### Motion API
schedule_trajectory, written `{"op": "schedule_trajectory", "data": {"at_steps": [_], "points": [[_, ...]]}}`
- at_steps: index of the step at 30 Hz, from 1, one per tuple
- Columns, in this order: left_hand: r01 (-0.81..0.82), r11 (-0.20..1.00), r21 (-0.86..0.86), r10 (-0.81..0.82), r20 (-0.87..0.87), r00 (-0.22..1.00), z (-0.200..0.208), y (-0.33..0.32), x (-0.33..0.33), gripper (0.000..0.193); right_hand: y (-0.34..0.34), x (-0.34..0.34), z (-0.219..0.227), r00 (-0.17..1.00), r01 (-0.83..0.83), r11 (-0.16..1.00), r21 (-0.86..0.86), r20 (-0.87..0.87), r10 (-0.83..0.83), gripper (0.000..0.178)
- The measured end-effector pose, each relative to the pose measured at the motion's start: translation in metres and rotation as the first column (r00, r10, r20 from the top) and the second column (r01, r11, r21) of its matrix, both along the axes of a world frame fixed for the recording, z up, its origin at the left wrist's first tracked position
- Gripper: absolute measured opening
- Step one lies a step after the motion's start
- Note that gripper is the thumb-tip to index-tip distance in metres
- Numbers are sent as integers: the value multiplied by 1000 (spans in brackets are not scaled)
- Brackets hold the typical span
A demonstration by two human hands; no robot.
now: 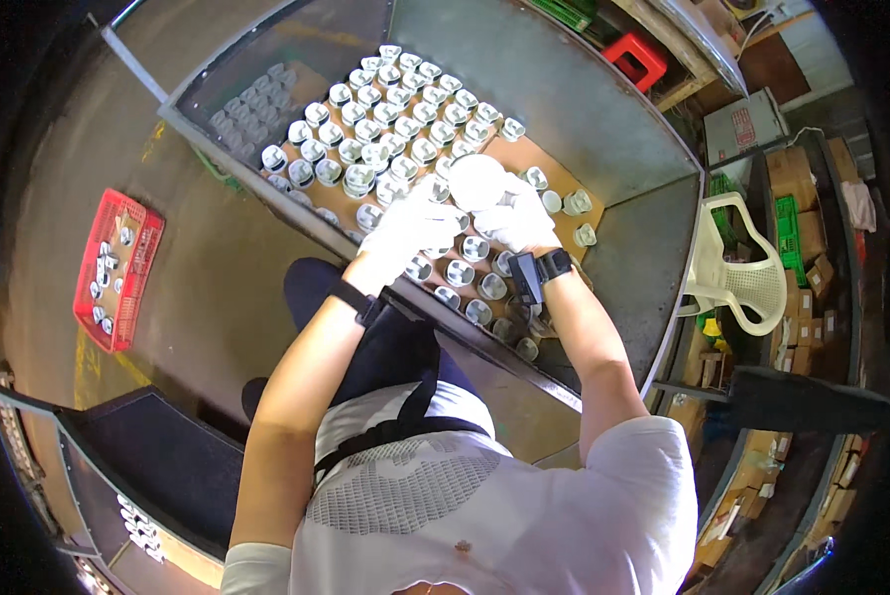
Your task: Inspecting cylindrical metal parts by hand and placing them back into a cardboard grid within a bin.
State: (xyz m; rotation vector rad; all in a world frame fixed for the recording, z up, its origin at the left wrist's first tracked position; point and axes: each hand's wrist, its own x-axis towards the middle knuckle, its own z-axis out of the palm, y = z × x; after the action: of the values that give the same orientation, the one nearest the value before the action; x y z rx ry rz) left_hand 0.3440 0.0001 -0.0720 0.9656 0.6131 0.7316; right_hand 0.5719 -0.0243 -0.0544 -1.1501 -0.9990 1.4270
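Over there, 1 round piece (476,181) glares so white that its surface detail washes out, circular face upward, held in the gloved right hand (519,220) above silvery cylindrical parts (405,121).

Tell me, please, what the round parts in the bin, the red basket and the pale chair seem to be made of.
Round parts: probably metal, smooth and silvery, judging by their bright glints. Red basket: likely plastic, finish unclear, given its even colour and openwork walls. Pale chair: likely plastic, smooth, given its curved, one-piece moulded look.
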Motion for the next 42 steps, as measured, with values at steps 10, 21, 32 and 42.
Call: {"op": "schedule_trajectory", "data": {"at_steps": [10,21,32,42], "points": [[80,586,806,347,-339,874,-6,12,-12,67,1,-37,11,411,-328,928,177,911,-29,40],[-295,951,89,302,-66,951,41,-19,-14,76,-3,-37,5,779,-282,951,126,609,151,31],[-106,860,499,215,-166,962,37,-14,-20,87,-11,-51,36,860,-119,987,109,508,47,36],[-84,832,549,245,-226,943,24,-9,-14,95,-3,-40,44,668,-333,911,242,743,46,28]]}}
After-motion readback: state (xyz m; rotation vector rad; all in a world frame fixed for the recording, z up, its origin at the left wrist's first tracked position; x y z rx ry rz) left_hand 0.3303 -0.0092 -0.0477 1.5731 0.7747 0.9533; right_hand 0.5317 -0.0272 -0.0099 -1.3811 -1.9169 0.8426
